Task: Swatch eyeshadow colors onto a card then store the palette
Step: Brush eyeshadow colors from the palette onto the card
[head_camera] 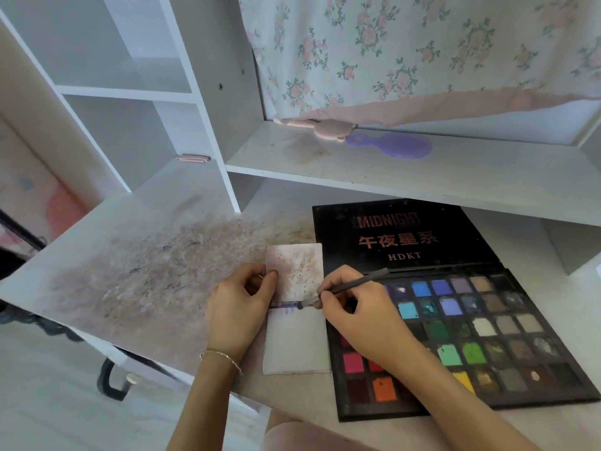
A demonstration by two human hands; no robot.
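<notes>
A white card (296, 343) lies on the desk, its far half stained pinkish, with a purple-blue streak across its middle. My left hand (240, 304) pins the card's left edge with thumb and fingers. My right hand (354, 307) grips a thin dark brush (354, 283), whose tip touches the card at the streak. An open black eyeshadow palette (481, 323) with several coloured pans lies just right of the card, its lid flat behind it.
The desk top (146, 275) is smeared with pigment to the left. A shelf (422, 170) behind holds a purple hand mirror (393, 148) and a pink comb-like item (325, 128). White cubby shelves (130, 92) stand at back left. Floral fabric hangs above.
</notes>
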